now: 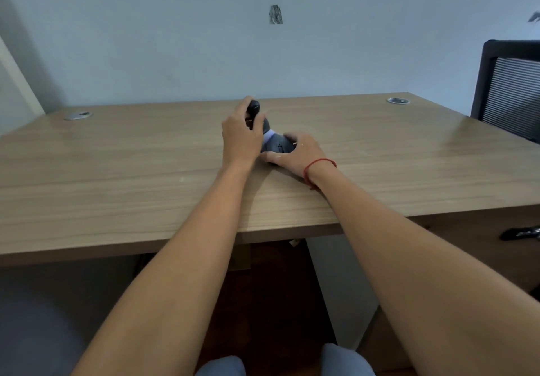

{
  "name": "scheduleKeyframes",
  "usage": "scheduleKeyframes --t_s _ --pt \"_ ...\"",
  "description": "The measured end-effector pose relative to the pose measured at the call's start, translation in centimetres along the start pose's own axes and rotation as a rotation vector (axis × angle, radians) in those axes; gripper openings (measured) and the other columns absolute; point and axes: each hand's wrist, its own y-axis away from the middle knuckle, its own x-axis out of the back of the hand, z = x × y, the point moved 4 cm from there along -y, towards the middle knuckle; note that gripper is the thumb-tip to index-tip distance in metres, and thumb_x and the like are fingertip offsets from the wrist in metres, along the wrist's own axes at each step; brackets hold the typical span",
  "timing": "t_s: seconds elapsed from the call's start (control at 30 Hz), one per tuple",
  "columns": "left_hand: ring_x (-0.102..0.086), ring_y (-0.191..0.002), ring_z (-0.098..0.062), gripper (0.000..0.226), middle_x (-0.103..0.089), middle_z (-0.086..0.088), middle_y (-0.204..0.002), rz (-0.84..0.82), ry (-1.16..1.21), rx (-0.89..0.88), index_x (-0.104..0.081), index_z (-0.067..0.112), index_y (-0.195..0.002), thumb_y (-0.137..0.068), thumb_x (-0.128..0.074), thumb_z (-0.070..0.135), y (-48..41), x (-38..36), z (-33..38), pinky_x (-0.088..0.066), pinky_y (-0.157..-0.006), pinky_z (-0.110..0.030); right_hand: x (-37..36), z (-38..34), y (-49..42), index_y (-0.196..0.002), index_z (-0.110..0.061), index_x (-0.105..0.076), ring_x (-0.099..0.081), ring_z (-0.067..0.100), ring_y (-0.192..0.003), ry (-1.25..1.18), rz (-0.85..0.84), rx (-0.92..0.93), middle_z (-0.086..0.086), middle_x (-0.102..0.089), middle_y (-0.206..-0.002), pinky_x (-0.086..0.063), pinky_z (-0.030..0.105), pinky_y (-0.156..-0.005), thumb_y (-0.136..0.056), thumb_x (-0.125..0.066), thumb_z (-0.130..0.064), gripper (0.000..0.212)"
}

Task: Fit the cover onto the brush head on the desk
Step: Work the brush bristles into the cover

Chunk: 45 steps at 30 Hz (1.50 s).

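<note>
- At the bottom edge we see our knees [280, 364] in light blue cloth, below both forearms.
- Both forearms reach forward over the near edge of the wooden desk [117, 188], and the two hands meet near its middle.
- We note a red string [318, 165] around the right wrist, just behind the right hand.
- The right hand [304, 153] lies low on the desk, thumb on the near side and fingers curled over the top, clamped around a dark grey cover [277, 148].
- The cover sits between the two hands, touching both; whether it rests on the desk or is lifted slightly we cannot tell.
- A pale band [270, 136] shows just beyond the cover, where it meets the brush; how far the cover is seated on the brush head we cannot tell.
- The left hand [241, 139], just left of the right hand, is closed around the dark brush [254, 108], whose rounded handle end rises past the fingers, tilted away from us.
- Well to the left of the left hand, near the far edge of the desk, is a round metal cable port [79, 115].
- A second cable port [398, 101] lies well to the right of the right hand, also near the far edge.
- Farther right stands a black chair [511, 92] against the desk's side.
- Beyond the hands, the pale wall [175, 39] carries one small grey patch [275, 15].
</note>
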Motion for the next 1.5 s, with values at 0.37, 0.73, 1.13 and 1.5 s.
scheduleKeyframes --t_s 0.37,0.73,1.13,1.5 --pt "-0.063 -0.078 -0.026 0.012 -0.062 -0.003 -0.078 0.091 0.022 0.155 -0.06 0.006 -0.093 -0.086 -0.06 0.017 0.6 0.2 -0.9 -0.048 -0.071 -0.029 0.7 -0.6 0.9 -0.088 -0.006 -0.068 -0.048 0.013 -0.064 -0.021 0.06 -0.001 -0.001 -0.056 -0.073 -0.041 0.023 -0.056 -0.071 -0.079 -0.03 0.031" --pt "-0.058 -0.073 -0.028 0.01 -0.061 -0.005 -0.075 0.08 -0.098 0.146 -0.059 0.008 -0.088 -0.083 -0.059 0.017 0.7 0.8 -1.2 -0.047 -0.069 -0.032 0.8 -1.0 1.4 -0.133 -0.01 -0.059 -0.054 0.012 -0.098 -0.027 0.022 -0.026 0.005 -0.064 -0.123 -0.039 0.02 -0.084 -0.081 -0.073 -0.021 0.056" --pt "-0.063 -0.072 -0.03 0.011 -0.066 -0.009 -0.073 0.045 -0.072 0.172 -0.061 0.011 -0.088 -0.082 -0.061 0.021 0.9 0.8 -1.4 -0.054 -0.071 -0.04 0.5 -0.6 0.8 -0.135 -0.024 -0.06 -0.055 0.021 -0.128 0.01 0.007 -0.021 0.002 -0.06 -0.138 -0.041 0.036 -0.114 -0.081 -0.059 -0.008 0.056" --pt "-0.065 -0.071 -0.017 0.007 -0.064 0.0 -0.073 0.009 0.022 0.082 -0.062 0.012 -0.089 -0.083 -0.063 0.014 0.7 0.9 -0.7 -0.055 -0.07 -0.029 1.1 -1.3 2.1 -0.151 -0.025 -0.031 -0.028 0.027 -0.144 0.287 0.087 -0.108 0.005 -0.033 -0.151 -0.023 0.044 -0.121 -0.064 -0.07 -0.074 0.107"
